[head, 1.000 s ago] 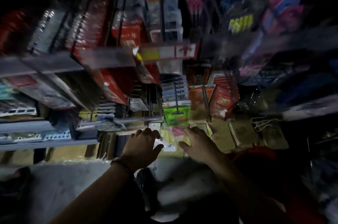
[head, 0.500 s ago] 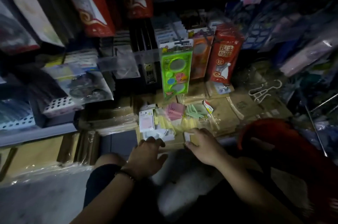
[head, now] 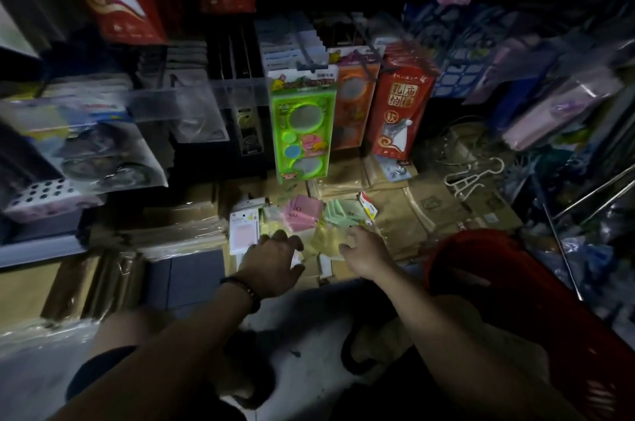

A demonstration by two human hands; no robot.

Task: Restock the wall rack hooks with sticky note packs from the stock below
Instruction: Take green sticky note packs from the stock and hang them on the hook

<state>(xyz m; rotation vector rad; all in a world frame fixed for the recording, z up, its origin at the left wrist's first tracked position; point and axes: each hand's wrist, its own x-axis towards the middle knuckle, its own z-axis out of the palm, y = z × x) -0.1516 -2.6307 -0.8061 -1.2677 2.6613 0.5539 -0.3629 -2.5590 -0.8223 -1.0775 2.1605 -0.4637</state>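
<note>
Base: layer of brown wrapped bundles (head: 409, 214), low level, laid flat, edge to edge, some under clear film. On it, centre: loose heap of sticky-note pks. White-carded pack (head: 242, 231) at L, pink packs (head: 302, 214) just beside it, green packs (head: 343, 212) R of pink, yellow packs (head: 324, 238) nearest the front edge, all overlapping. Small red/white card (head: 368, 209) touching the green. Well apart to R: white plastic hangers (head: 470, 178). Carded hooks (head: 398, 170) at back. Grey floor (head: 309, 314) in front.
</note>
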